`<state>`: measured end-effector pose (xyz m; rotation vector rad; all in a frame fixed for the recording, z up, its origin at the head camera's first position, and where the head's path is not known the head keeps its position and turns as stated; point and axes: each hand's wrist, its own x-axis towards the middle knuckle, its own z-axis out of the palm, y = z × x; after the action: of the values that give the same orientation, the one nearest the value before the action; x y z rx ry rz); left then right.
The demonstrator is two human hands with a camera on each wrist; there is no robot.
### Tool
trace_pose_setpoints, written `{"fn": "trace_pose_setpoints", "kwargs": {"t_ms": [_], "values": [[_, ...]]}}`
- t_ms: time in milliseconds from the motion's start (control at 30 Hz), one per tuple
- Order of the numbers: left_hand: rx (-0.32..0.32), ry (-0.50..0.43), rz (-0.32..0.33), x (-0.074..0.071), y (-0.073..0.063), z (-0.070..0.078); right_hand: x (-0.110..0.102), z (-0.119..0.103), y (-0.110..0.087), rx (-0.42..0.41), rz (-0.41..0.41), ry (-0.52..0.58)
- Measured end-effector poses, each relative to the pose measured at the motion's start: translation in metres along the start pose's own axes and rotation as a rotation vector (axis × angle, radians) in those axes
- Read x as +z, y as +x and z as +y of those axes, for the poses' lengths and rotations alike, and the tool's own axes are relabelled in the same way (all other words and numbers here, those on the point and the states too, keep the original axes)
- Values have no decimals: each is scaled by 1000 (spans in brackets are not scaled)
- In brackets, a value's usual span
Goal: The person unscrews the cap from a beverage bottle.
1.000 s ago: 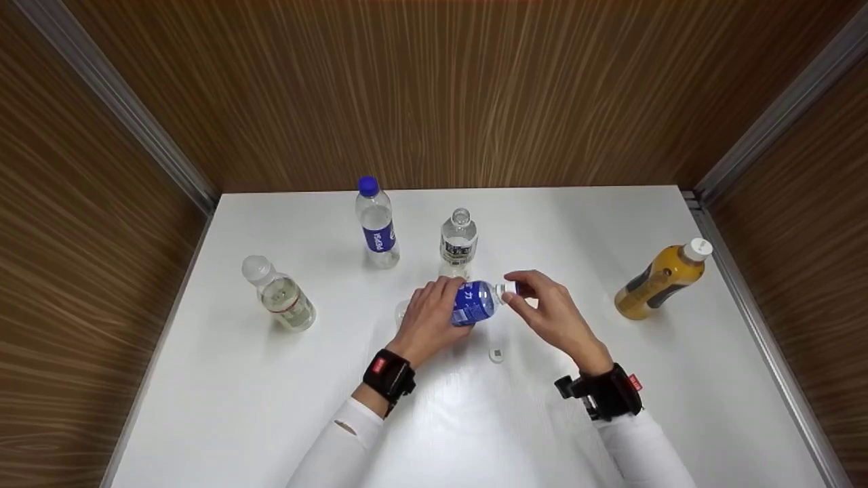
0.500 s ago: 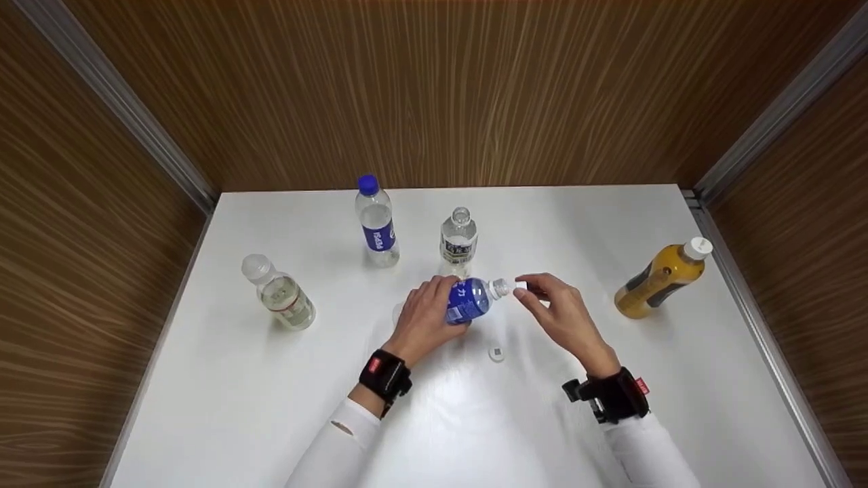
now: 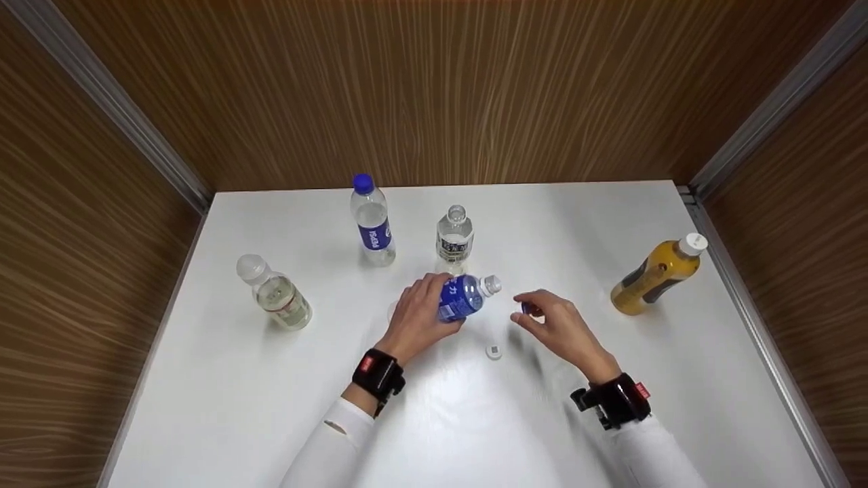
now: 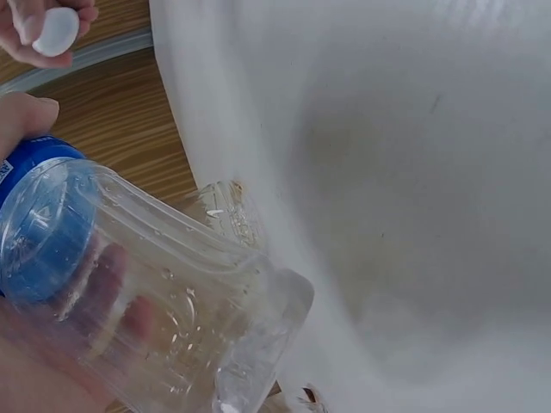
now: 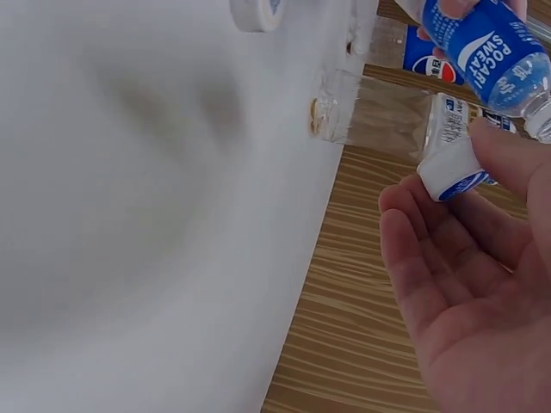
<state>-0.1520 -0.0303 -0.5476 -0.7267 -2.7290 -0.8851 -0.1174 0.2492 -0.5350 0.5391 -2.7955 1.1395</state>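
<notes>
My left hand [image 3: 418, 318] grips a clear Pocari Sweat bottle [image 3: 461, 297] with a blue label, tilted with its uncapped mouth to the right. In the left wrist view drops cling inside its clear lower part. My right hand [image 3: 556, 325] pinches a white bottle cap [image 5: 452, 169] with a blue top between thumb and fingers, a short gap from the bottle's mouth. A second white cap [image 3: 494, 352] lies on the table below and between the hands. Just behind the held bottle an uncapped clear bottle [image 3: 454, 237] stands upright.
A Pepsi bottle [image 3: 373, 224] with a blue cap stands at the back. On the left is a white-capped bottle [image 3: 277, 295] of pale liquid; on the right, a yellow-orange bottle [image 3: 656, 276] with a white cap. Wood-grain panels [image 3: 434, 95] wall the white table [image 3: 224, 407].
The white cap has come off the Pocari Sweat bottle and moved away to the right in my right hand. My left hand has shifted slightly left with the bottle.
</notes>
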Motion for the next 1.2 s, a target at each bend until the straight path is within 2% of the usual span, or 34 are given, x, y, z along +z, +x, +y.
{"fn": "trace_pose_setpoints", "kwargs": {"t_ms": [233,500,633,767,933,1200], "values": [[0,-38,38,-1,0,-2,8,3,-7,14,-114,-62],[-10,-85,33,-1,1,0,22,10,-17,-46,-202,-164],[-16,-106,38,-2,2,1,26,13,-20,-18,-248,-178],[-7,-120,63,-1,2,2,29,14,-21,-6,-258,-203],[5,-127,87,1,4,3,31,13,-21,-55,-241,-247],[0,-170,73,3,5,8,30,12,-20,-31,-273,-264]]}}
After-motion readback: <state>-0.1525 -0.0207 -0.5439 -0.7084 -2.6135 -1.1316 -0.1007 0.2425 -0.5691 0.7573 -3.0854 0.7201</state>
